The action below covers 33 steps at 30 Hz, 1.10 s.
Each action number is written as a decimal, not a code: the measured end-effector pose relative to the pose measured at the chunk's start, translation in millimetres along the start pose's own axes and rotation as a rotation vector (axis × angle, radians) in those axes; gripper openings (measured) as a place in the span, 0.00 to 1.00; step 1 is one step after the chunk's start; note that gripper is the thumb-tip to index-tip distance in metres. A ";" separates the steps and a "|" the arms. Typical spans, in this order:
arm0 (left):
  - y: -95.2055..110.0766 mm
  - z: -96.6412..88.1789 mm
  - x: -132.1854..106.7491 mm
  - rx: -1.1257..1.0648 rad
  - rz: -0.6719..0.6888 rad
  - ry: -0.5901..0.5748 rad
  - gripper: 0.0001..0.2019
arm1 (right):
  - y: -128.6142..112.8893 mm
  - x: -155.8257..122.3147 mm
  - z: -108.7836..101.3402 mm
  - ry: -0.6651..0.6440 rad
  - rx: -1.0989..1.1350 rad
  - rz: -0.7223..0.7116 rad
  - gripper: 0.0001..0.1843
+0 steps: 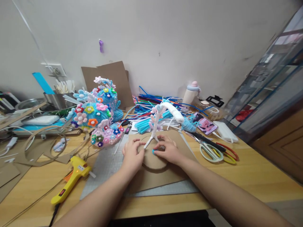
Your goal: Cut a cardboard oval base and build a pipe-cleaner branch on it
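A white wrapped stem (155, 126) with an arched top and splayed feet stands on a round cardboard disc (153, 162). Small pale pink and blue pieces cling to its side. My left hand (133, 153) rests at the disc's left, thumb and forefinger closed about the stem's left foot. On the other side, my right hand (169, 150) bends over the disc, with a small bright blue piece (153, 152) at its thumb and forefinger tips; what kind it is I cannot make out. Beneath the disc lies a larger cardboard sheet (146, 184).
To the left are a yellow glue gun (71, 181) and a flower-covered blue and pink craft piece (94, 116). Pipe cleaners (144, 124) pile up behind the stem. Scissors (210, 152), a phone (205, 123) and a white power bank (225, 131) lie rightward.
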<state>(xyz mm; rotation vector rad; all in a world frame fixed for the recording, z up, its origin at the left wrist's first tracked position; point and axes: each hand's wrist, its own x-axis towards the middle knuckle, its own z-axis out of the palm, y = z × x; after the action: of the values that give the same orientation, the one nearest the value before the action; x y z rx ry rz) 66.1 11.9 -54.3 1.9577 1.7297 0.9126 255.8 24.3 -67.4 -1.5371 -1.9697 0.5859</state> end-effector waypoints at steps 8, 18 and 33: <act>-4.4 -1.0 0.7 0.058 0.094 -0.055 0.16 | 5.8 -4.8 -14.7 0.028 -0.042 -0.221 0.13; -2.6 -1.7 -6.5 0.318 0.485 -0.241 0.21 | 6.7 -12.6 -46.5 -0.141 -0.398 -0.700 0.15; -2.4 0.7 -7.9 0.369 0.437 -0.255 0.19 | 3.6 -9.1 -37.2 -0.222 -0.297 -0.599 0.13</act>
<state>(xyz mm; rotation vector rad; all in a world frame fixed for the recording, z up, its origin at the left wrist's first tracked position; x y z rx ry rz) 64.5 4.7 -58.2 2.6295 1.4258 0.4535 284.9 16.3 -43.6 -0.9691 -2.6242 0.2209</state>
